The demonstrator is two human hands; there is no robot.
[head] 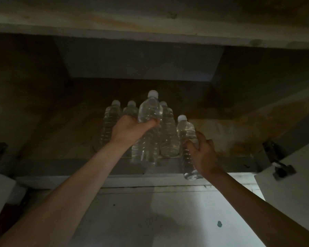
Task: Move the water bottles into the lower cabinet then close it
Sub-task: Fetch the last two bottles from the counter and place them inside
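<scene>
Both hands are raised to a dim upper shelf (61, 136). The left hand (130, 129) curls its fingers and thumb round the shoulder of a clear water bottle (150, 111), gripping high, likely because the other bottles crowd its lower body. The right hand (204, 154) wraps round the middle of a second bottle (186, 131) from the side. That bottle's base hangs in front of the shelf's front edge, so it looks already drawn clear. Whether the left hand's bottle has left the shelf cannot be told.

Three other bottles (168, 132) stand upright, packed close together behind and beside the gripped pair, all capped. Taking one in each hand seems meant to halve the trips down. A hinge (273, 154) and an open white door (292, 193) show at the right. The lower cabinet is out of view, so the task appears early, with most bottles waiting above.
</scene>
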